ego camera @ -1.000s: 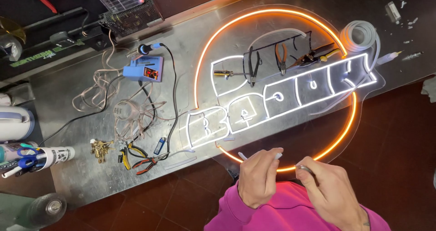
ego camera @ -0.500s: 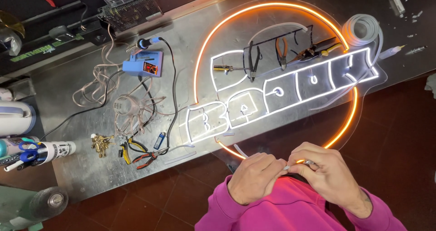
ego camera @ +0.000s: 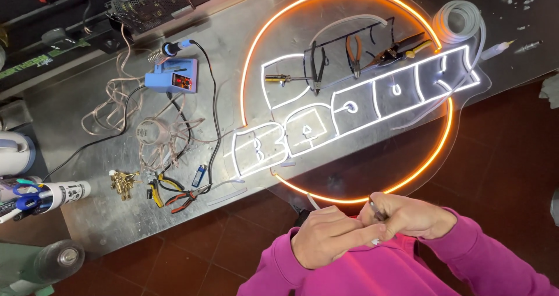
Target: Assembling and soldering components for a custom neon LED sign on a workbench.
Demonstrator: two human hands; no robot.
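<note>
Pinching a thin white strip [ego camera: 314,203] between them, left hand [ego camera: 326,240] and right hand [ego camera: 410,214] grip it clenched; just beyond this grip the neon sign [ego camera: 349,107] on the table [ego camera: 105,214] already glows, apparently nearly finished.

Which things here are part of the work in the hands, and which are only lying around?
In hand:
left hand and right hand, pressed together
thin white strip and small dark tool between them
lit neon sign just ahead

Lying about:
blue soldering station
coiled clear wire
lighter
brass fittings
pliers
</note>
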